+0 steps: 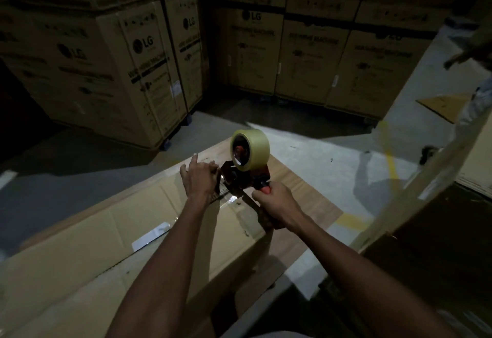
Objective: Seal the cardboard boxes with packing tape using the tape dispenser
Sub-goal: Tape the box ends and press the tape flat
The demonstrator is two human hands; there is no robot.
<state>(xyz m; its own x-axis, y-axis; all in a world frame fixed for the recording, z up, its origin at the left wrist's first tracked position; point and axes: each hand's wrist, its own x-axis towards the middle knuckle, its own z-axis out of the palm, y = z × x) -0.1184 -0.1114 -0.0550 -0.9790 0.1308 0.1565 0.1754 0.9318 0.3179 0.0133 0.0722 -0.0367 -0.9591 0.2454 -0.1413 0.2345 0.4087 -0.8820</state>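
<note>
A long flat cardboard box (pixel 111 234) lies on the concrete floor (pixel 319 151), running from the lower left up toward the middle of the view. On its far end stands the tape dispenser (pixel 246 171), dark red, with a roll of pale yellowish packing tape (pixel 250 148) mounted upright on top. The right hand (pixel 277 202) is wrapped tight around the dispenser's red handle (pixel 265 190), fingers curled under it. The left hand (pixel 199 178) sits just beside the dispenser's front end, on the box top; its forefinger points up and away while the other fingers bend toward the dispenser's nose (whether they pinch the tape end or only press there, I cannot tell in this dim light). A glossy strip of clear tape (pixel 231 199) shows on the box between the two hands, and another shiny patch (pixel 151 235) lies further back along the seam.

Behind, stacks of large printed cartons (pixel 111 52) stand against the far side, with more cartons (pixel 306 44) to their right. At the right edge a tall cardboard panel (pixel 426 194) leans across the view, and a flat piece of cardboard (pixel 442 106) lies on the floor beyond it
</note>
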